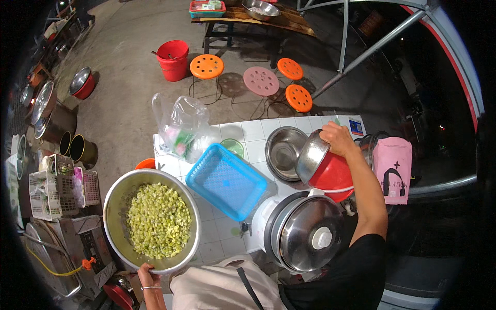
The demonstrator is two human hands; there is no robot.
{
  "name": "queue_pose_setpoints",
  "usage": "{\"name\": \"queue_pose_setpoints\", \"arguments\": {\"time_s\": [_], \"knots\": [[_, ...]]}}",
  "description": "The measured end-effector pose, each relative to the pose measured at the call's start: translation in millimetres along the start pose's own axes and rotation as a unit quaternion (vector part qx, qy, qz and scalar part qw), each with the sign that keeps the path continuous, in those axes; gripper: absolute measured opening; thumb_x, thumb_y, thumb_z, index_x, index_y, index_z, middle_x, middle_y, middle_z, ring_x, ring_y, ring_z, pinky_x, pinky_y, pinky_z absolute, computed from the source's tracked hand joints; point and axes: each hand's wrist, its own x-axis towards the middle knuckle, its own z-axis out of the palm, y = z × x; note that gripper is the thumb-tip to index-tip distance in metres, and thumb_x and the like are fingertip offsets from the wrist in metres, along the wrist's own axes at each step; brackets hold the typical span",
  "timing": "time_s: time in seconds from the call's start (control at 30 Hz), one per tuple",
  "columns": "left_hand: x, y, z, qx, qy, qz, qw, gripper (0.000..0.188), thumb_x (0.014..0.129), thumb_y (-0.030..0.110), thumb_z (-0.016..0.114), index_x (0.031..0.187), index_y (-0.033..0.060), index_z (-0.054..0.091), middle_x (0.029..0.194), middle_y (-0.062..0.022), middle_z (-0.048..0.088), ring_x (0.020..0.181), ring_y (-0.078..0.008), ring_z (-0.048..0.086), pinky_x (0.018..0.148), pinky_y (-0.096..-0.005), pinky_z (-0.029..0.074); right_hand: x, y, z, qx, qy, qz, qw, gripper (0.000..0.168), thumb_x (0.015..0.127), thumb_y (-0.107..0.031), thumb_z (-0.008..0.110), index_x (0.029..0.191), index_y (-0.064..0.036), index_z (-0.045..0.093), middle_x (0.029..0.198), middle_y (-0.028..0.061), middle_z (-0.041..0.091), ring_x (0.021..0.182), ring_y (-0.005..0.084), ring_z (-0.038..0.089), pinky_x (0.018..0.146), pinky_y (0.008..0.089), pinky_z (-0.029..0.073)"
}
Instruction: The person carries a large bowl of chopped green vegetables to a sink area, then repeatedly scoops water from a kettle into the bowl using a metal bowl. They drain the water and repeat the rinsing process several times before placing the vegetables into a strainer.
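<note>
My left hand (147,271) grips the near rim of a large metal basin (110,217). Chopped pale-green vegetables (161,221) fill much of its bottom. On the right, my right hand (336,137) holds a metal bowl (312,161) by its rim. That bowl is tipped on its side over a red bucket (333,176); its inside is hidden from me. Just left of it sits a stack of metal bowls (286,153) on the white-tiled table (223,248). A blue plastic basket (228,182) lies between my two hands.
A lidded rice cooker (306,236) stands close before me at right. Clear plastic bags (186,128) and a green bowl (232,148) are at the table's far side. A pink paper bag (393,170) is far right. Stools (261,80) and a red bucket (173,62) stand beyond.
</note>
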Motion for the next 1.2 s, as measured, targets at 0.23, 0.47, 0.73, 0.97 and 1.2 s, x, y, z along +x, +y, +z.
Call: {"name": "queue_pose_setpoints", "arguments": {"time_s": [0.23, 0.47, 0.73, 0.97, 1.2], "knots": [[-11.3, -0.2, 16.5, -0.083, 0.035, 0.036, 0.995, 0.008, 0.063, 0.006, 0.049, 0.056, 0.0052, 0.045, 0.059, -0.0052, 0.047, 0.053, -0.019, 0.049, 0.051, -0.0315, 0.046, 7.9, -4.2, -23.8, 0.086, 0.209, 0.112, 0.968, 0.025, 0.07, -0.011, 0.06, 0.061, -0.005, 0.039, 0.066, 0.0112, 0.042, 0.068, 0.0315, 0.048, 0.052, 0.0414, 0.037], [-16.6, -3.7, -1.2, -0.038, -0.033, -0.007, 0.999, 0.017, 0.059, 0.005, 0.048, 0.075, -0.0001, 0.051, 0.075, -0.0087, 0.055, 0.07, -0.023, 0.058, 0.063, -0.0349, 0.053, -59.2, 29.0, -4.2, 0.303, 0.305, 0.404, 0.808, 0.014, 0.066, -0.005, 0.056, 0.064, -0.001, 0.042, 0.055, 0.0067, 0.041, 0.055, 0.0215, 0.046, 0.056, 0.0332, 0.039], [12.6, -32.0, -57.1, -0.068, -0.048, 0.036, 0.996, 0.006, 0.061, 0.005, 0.048, 0.067, 0.0033, 0.05, 0.068, -0.0067, 0.053, 0.063, -0.0218, 0.056, 0.062, -0.0349, 0.052, -136.1, 8.1, -20.9, 0.686, 0.344, 0.51, 0.389, 0.013, 0.064, -0.012, 0.06, 0.076, -0.011, 0.053, 0.077, 0.0014, 0.053, 0.072, 0.0162, 0.053, 0.06, 0.034, 0.046], [26.0, -35.3, -46.8, -0.093, -0.044, 0.034, 0.994, 0.013, 0.065, 0.004, 0.052, 0.054, 0.0064, 0.046, 0.056, -0.0044, 0.046, 0.054, -0.0168, 0.048, 0.052, -0.0291, 0.043, -132.4, -85.5, -12.4, 0.794, 0.327, 0.371, 0.354, 0.004, 0.068, -0.007, 0.054, 0.071, -0.009, 0.056, 0.078, 0.0044, 0.059, 0.076, 0.0193, 0.056, 0.075, 0.035, 0.046], [27.1, -50.8, -49.3, -0.073, 0.039, 0.045, 0.996, 0.007, 0.064, 0.0, 0.052, 0.07, 0.0012, 0.048, 0.061, -0.0056, 0.049, 0.048, -0.0168, 0.049, 0.036, -0.0291, 0.039, -74.6, -167.1, 97.0, 0.828, 0.195, 0.443, 0.284, 0.027, 0.066, -0.01, 0.05, 0.091, -0.003, 0.056, 0.096, 0.009, 0.059, 0.089, 0.0249, 0.056, 0.084, 0.039, 0.043]]}}
